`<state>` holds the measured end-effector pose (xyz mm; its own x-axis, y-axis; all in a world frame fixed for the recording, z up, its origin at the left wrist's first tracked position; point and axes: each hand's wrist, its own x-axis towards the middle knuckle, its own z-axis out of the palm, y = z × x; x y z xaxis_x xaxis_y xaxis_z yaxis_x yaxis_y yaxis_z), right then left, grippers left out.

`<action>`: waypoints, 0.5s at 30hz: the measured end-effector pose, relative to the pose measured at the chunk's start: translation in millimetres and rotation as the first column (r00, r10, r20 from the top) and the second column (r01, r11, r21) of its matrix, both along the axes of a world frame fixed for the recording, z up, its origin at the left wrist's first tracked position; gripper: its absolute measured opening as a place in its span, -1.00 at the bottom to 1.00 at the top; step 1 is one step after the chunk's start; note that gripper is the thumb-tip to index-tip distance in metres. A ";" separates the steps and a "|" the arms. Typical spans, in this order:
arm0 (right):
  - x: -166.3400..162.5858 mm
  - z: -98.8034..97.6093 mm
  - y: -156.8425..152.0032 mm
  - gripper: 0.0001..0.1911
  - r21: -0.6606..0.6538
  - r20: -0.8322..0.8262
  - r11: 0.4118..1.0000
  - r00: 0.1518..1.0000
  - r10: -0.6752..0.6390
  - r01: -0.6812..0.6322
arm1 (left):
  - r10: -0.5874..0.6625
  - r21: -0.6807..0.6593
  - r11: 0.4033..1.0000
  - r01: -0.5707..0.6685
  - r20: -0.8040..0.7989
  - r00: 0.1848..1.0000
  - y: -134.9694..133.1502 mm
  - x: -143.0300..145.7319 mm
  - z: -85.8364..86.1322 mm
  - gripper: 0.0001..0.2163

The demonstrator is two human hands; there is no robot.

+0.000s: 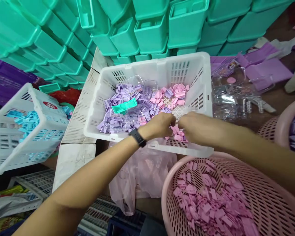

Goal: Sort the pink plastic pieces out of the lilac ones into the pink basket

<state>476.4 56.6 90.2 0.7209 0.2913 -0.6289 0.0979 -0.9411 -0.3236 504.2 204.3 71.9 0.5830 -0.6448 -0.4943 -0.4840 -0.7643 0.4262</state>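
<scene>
Small factory sorting floor: stacked teal bins (152, 32), crates (159, 67) of plastic parts (123, 108).

Both hands meet over the near edge of a white crate (162, 70). The left hand (159, 125), a black watch (137, 137) on its wrist, and the right hand (195, 126) pinch at small pink pieces (178, 136). Purple pieces (123, 108) and a green part (124, 106) lie farther left in the crate. A pink basket (272, 203) of pink pieces sits near right; green bins (149, 32) are stacked at the far side.

Both hands' fingertips curled under; grip contents hidden.
</scene>
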 end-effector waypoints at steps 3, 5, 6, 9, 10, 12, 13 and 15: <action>12.7 -25.7 30.9 -0.73 -0.138 -0.084 0.989 0.995 0.046 -0.058 | -0.076 0.212 0.974 0.077 -0.011 0.997 -6.3 9.7 -31.4 -0.72; 15.3 -40.0 39.0 -0.73 -0.149 -0.079 0.985 0.994 0.073 -0.084 | -0.059 0.248 0.967 0.055 0.006 0.998 -5.3 9.3 -44.4 -0.64; 16.6 -44.5 40.5 -0.72 -0.157 -0.077 0.983 0.994 0.080 -0.091 | -0.050 0.250 0.967 0.047 0.008 0.999 -3.7 9.4 -47.9 -0.66; 21.0 -48.7 41.0 -0.65 -0.190 -0.074 0.975 0.992 0.104 -0.117 | -0.042 0.230 0.972 0.045 -0.018 0.999 3.6 15.3 -46.2 -0.84; 22.1 -48.5 40.8 -0.61 -0.198 -0.074 0.973 0.991 0.109 -0.122 | -0.035 0.215 0.976 0.040 -0.023 0.999 6.6 18.4 -41.5 -0.89; 23.7 -48.3 40.0 -0.56 -0.205 -0.068 0.972 0.992 0.107 -0.119 | -0.011 0.190 0.982 0.012 -0.005 1.000 13.2 22.0 -25.0 -0.92; 24.2 -48.8 39.3 -0.57 -0.207 -0.063 0.972 0.993 0.101 -0.112 | 0.009 0.171 0.985 -0.013 0.022 1.000 16.6 20.4 -13.3 -0.91; 25.3 -50.6 36.9 -0.65 -0.203 -0.053 0.974 0.995 0.088 -0.097 | 0.050 0.070 0.996 -0.052 0.033 0.998 22.7 6.9 14.2 -0.88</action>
<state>501.6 93.6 39.6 0.6676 0.2169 -0.7122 0.1777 -0.9754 -0.1305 511.1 227.0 86.0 0.6296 -0.5783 -0.5187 -0.4559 -0.8157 0.3560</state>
